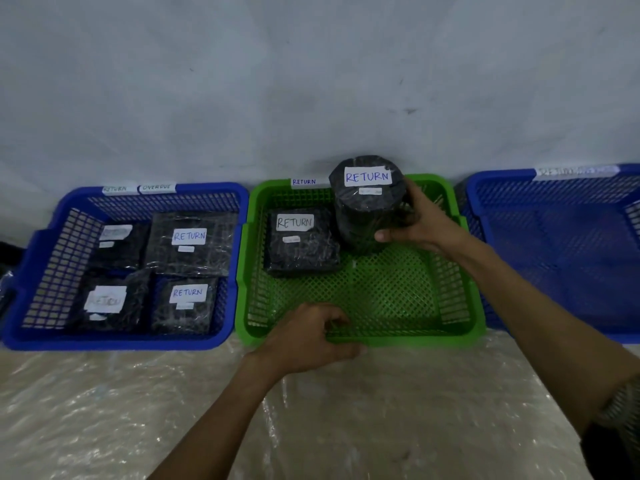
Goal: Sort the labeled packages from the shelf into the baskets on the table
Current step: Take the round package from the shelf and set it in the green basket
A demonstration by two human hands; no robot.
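A green basket (460, 327) tagged RETURN stands in the middle of the table. My right hand (420, 221) grips a round black package (363, 209) labelled RETURN at the basket's back right. A flat black package (304, 251) labelled RETURN lies inside at the back left. My left hand (308, 336) holds the basket's front rim with curled fingers. To the left, a blue basket (38, 258) tagged RETURN and OVERDUE holds several black packages (194, 240) labelled RETURN.
Another blue basket (502, 181) with a blurred white tag stands at the right, its inside showing no packages. The baskets sit against a grey wall. Crinkled clear plastic sheeting (121, 410) covers the tabletop in front.
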